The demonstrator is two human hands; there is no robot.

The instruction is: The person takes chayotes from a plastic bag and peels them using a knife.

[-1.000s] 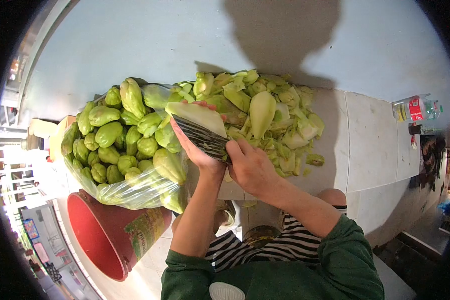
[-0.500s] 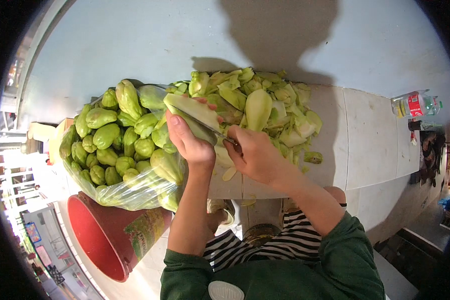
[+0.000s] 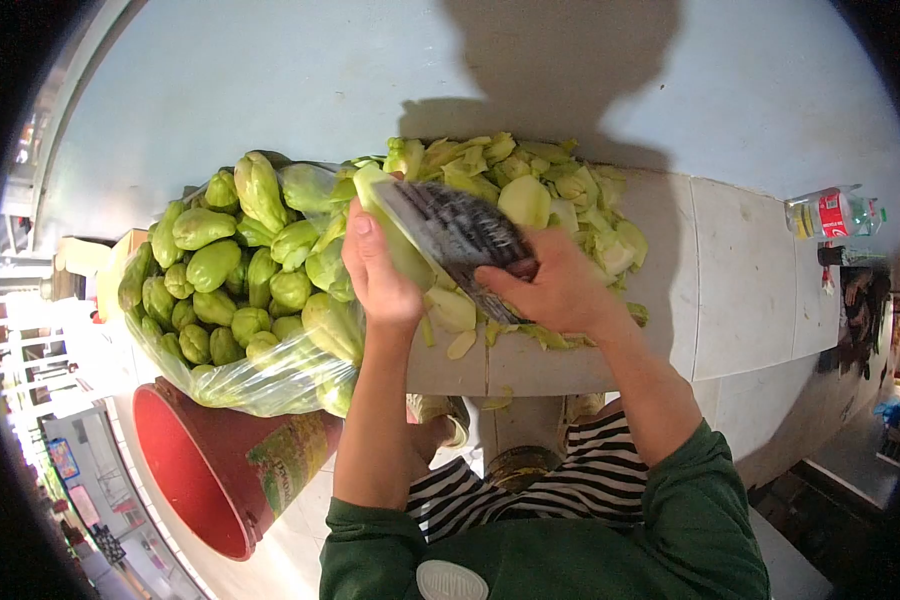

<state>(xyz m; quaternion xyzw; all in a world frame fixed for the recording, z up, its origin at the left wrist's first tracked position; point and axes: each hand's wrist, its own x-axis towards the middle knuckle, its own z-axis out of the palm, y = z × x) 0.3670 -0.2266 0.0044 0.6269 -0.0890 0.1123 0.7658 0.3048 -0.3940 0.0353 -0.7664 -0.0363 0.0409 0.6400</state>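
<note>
My left hand point(image 3: 380, 275) is wrapped round a pale peeled chayote point(image 3: 368, 180), much of it hidden behind the blade. In my right hand point(image 3: 560, 285) is a knife point(image 3: 450, 235) with a broad dark blade, its flat side turned up and its edge against the chayote. A large heap of green peelings and pale slices point(image 3: 580, 200) lies just beyond both hands, with a pale cut chayote piece point(image 3: 524, 202) on top. Beside my left hand, a clear plastic bag point(image 3: 260, 385) is full of whole green chayotes point(image 3: 214, 265).
Heap and bag rest on a tiled ledge point(image 3: 735, 270) against a pale wall point(image 3: 270, 80). A red bucket point(image 3: 185, 480) lies tilted on the floor at the lower left. A plastic bottle with a red label point(image 3: 832, 214) is at the far right.
The knife has rolled over, so its broad dark flat now faces up where only a thin edge showed. My right hand has shifted slightly right; my left hand still grips the chayote.
</note>
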